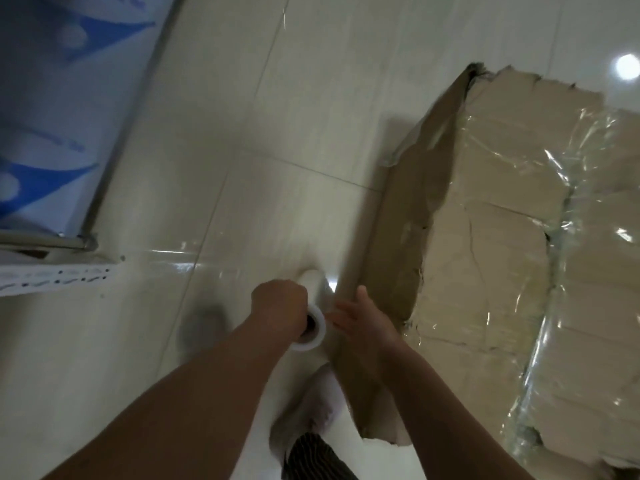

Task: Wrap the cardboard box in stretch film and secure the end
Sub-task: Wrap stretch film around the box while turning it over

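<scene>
Cardboard box (pixel 485 237) lies on the floor (pixel 277 133), partly filmed; left hand (pixel 278 306) clamped on the film roll (pixel 313 323), right hand (pixel 356 317) spread flat against the box's side, so wrapping is mid-way and next needs another taut pass.

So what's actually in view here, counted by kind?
Cardboard box: 1
Roll of stretch film: 1
Hands: 2, the left hand shut around the roll, the right hand open against the box's side
Blue-and-white panel: 1
Total: 5
</scene>
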